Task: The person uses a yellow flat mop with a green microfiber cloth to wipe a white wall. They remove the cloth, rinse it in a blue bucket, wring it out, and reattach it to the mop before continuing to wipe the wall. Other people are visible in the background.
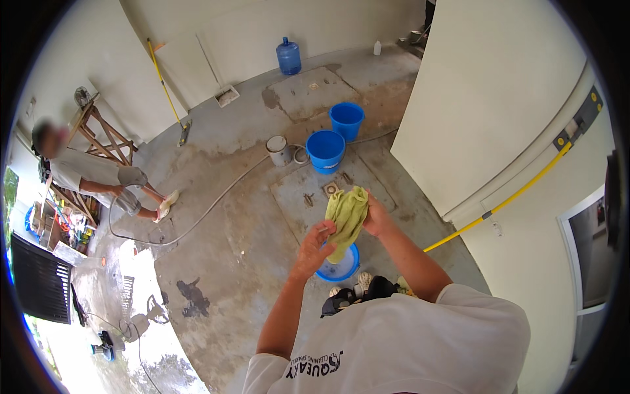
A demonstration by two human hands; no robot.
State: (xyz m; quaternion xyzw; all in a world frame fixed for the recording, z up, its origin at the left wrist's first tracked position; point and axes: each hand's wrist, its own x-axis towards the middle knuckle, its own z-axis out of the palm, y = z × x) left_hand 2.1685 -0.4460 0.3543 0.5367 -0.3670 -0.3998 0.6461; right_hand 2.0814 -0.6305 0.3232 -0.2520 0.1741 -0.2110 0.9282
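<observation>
A damp-looking yellow-green cloth [347, 216] is stretched between my two hands. My left hand [314, 248] grips its near left side, and my right hand [378, 215] has hold of its far right edge. Below the cloth's lower end stands a blue bucket [357, 266] of cloudy, sudsy water, partly hidden by the cloth and my left hand. Farther out, two more blue buckets, a nearer one [325, 146] and a farther one [347, 118], stand close together on the concrete floor.
A paint can [279, 151] stands beside a grey hose [211, 204], which a person [93, 177] at the left holds. A yellow-handled floor tool [165, 86] leans on the back wall near a blue water jug [289, 56]. Another yellow pole [512, 203] leans at right.
</observation>
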